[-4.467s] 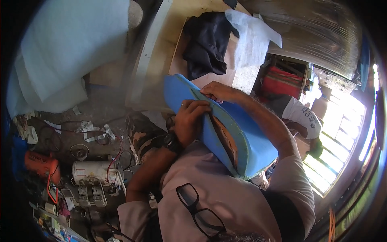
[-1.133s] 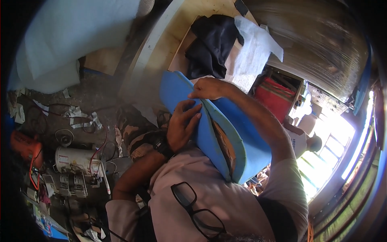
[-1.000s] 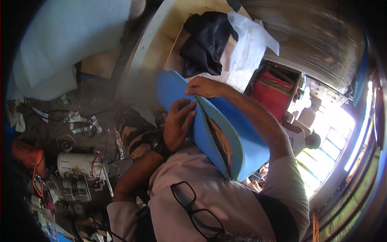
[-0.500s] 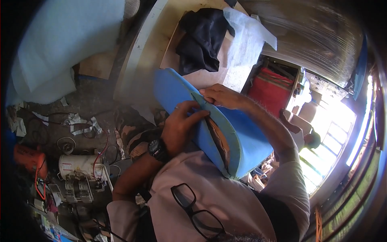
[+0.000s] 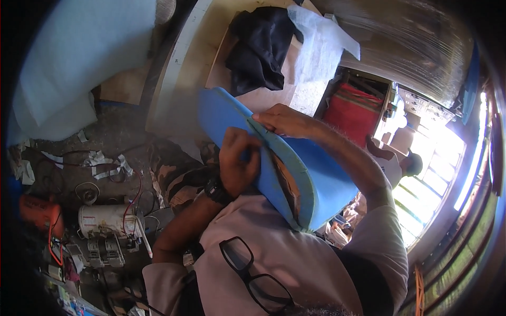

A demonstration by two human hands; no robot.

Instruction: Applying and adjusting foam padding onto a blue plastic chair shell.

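Window [image 5: 435, 181]: blowing out to white at right, lighting the scene from that side
Plastic wrap [image 5: 411, 45]: throwing back streaky glare
Blue pad [image 5: 329, 181]: showing paler at lower right, going darker higher up
Left hand [image 5: 238, 163]: smearing with motion blur
Floor [image 5: 118, 129]: sitting dim, losing detail
Shirt [image 5: 250, 218]: carrying soft shadows, pale patches
Slats [image 5: 466, 242]: bending toward the rim, fading into black

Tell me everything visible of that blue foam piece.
The blue foam piece has broad blue sides and greenish edges. A long gap between the edges shows brown material. It slants from upper left to lower right, its lower end by the shirt. The right hand holds its edge; the left hand, blurred, is near the gap's upper end, contact unclear.
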